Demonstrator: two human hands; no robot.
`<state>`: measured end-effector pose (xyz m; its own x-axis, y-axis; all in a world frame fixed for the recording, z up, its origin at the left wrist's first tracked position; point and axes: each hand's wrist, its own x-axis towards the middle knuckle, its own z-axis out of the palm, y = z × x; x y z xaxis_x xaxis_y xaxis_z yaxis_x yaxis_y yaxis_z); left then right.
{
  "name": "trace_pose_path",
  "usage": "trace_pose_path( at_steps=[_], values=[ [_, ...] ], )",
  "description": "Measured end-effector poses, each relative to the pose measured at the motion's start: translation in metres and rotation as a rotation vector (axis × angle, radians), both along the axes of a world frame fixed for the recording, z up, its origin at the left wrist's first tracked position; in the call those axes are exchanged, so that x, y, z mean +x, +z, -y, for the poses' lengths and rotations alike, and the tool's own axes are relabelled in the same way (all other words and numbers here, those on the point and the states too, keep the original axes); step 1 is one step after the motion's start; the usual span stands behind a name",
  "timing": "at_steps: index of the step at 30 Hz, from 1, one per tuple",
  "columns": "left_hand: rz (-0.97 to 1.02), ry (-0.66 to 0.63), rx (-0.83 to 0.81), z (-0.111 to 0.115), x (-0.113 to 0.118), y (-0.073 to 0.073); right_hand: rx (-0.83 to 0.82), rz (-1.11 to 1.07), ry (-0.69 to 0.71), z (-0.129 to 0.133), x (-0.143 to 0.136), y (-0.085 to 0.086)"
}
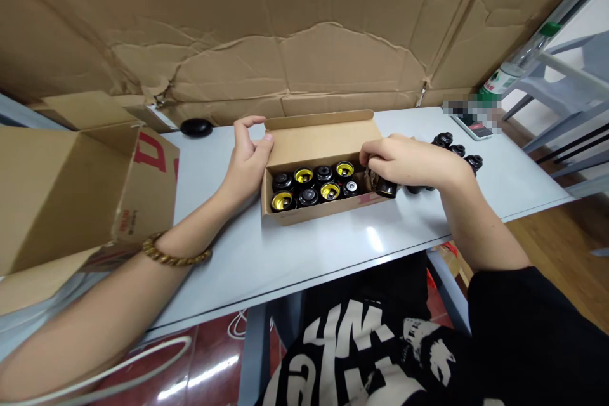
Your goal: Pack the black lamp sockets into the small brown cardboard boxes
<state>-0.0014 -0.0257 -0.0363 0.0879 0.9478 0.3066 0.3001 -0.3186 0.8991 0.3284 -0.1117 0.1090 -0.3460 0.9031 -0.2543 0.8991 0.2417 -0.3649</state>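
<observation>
A narrow cardboard box with its lid raised sits on the table. Inside, black cylindrical parts stand in two rows; some show yellow inner ends, others black capped ends. At the box's left end, my left hand is closed around the lid's edge and corner, thumb on the cardboard. My right hand grips a black cylindrical part, tilted at the right end of the box; its fingertips are partly hidden. To the right of that hand lie more black parts, some covered by the wrist.
A large open carton stands on the left. Near the back edge are a black rounded object, a phone and a green-capped bottle. Cardboard sheeting rises behind the table. Grey chairs stand at right.
</observation>
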Motion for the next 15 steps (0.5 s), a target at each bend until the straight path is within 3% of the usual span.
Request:
trace_pose_path(
  at_steps=[4,8,12,15],
  values=[
    [0.010,-0.026,-0.007,-0.002,-0.002,-0.002,0.071,-0.012,-0.017,0.003,0.002,-0.002],
    [0.004,-0.018,-0.007,-0.002,-0.002,-0.002,0.156,-0.091,0.064,0.006,0.006,-0.003],
    [-0.010,-0.003,-0.008,0.000,-0.001,0.000,0.346,-0.447,0.016,0.003,0.013,-0.006],
    [-0.008,-0.009,-0.012,0.001,0.000,0.002,0.309,-0.710,-0.076,0.000,0.020,-0.008]
  ],
)
